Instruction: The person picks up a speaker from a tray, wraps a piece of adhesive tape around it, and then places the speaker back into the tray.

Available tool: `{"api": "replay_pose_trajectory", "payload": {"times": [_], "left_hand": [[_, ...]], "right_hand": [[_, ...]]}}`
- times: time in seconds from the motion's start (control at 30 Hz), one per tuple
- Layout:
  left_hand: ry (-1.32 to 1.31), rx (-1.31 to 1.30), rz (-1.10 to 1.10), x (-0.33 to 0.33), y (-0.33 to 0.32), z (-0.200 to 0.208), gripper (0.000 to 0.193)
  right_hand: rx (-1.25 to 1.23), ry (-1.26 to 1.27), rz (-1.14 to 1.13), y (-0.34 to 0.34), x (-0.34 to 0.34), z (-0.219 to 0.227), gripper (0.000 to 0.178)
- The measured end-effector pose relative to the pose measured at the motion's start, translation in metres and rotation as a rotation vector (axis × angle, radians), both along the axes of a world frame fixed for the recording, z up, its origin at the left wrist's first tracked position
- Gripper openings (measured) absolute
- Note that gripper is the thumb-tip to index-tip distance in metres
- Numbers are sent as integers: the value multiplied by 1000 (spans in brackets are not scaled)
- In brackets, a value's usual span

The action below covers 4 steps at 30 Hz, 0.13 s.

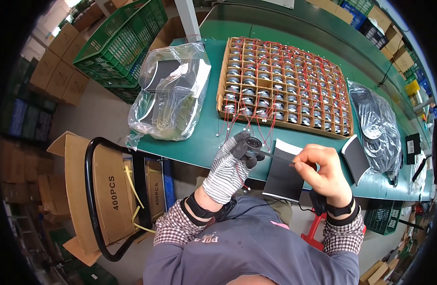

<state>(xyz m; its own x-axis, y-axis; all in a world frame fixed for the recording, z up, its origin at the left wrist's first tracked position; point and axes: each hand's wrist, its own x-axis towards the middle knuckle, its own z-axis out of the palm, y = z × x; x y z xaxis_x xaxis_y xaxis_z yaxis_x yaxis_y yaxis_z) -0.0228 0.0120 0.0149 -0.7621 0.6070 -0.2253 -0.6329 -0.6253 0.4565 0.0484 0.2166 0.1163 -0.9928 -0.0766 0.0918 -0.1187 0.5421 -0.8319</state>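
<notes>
In my left hand (224, 175), which wears a striped glove with dark fingertips, a small round black loudspeaker (253, 143) is gripped, its face turned up. My bare right hand (322, 170) pinches the end of a thin black strip (278, 158). The strip stretches from my right fingertips to the side of the loudspeaker. Below the strip, a black sheet (281, 179) with a white edge lies at the table's front. Behind my hands stands a divided cardboard tray (285, 124) filled with similar loudspeakers trailing red wires.
A clear plastic bag (173, 107) of black and white sheets lies on the green table (204, 147) at left. To the right are another curved black sheet (355, 159) and a bagged dark bundle (377, 130). Green crates (128, 45) and a black-framed chair (92, 190) stand left of the table.
</notes>
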Motion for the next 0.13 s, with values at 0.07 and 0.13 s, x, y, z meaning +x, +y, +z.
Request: {"api": "replay_pose_trajectory", "payload": {"times": [0.07, 0.13], "left_hand": [[6, -3, 9, 0, 0, -3, 42], [-8, 54, -38, -3, -1, -6, 41]], "right_hand": [[5, 10, 17, -6, 4, 10, 7], [20, 11, 6, -2, 0, 5, 7]]}}
